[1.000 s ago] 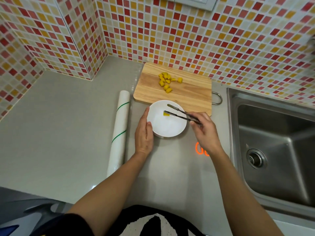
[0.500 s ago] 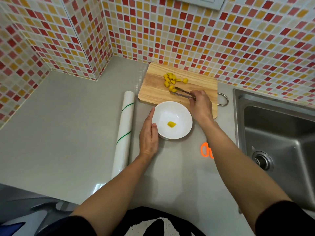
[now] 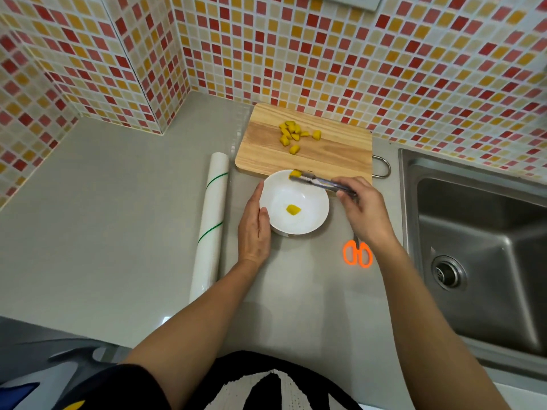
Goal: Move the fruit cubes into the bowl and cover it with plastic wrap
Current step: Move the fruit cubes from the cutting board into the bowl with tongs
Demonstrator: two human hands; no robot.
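Note:
A white bowl point(image 3: 313, 202) stands on the grey counter in front of a wooden cutting board point(image 3: 334, 152). One yellow fruit cube point(image 3: 293, 210) lies in the bowl. Several more cubes point(image 3: 291, 134) are heaped on the board's far left. My right hand point(image 3: 365, 213) grips metal tongs point(image 3: 321, 182) whose tips pinch another yellow cube point(image 3: 295, 173) over the bowl's far rim. My left hand point(image 3: 254, 229) rests flat against the bowl's left side. A roll of plastic wrap point(image 3: 211, 220) lies to the left of the bowl.
Orange-handled scissors point(image 3: 357, 253) lie on the counter to the right of the bowl, partly under my right wrist. A steel sink point(image 3: 485, 247) takes up the right side. Tiled walls close off the back and the left corner.
The tongs went from the bowl to the board, picked a cube from the heap and came back over the bowl's far rim. One cube now lies in the bowl. My left hand stayed put.

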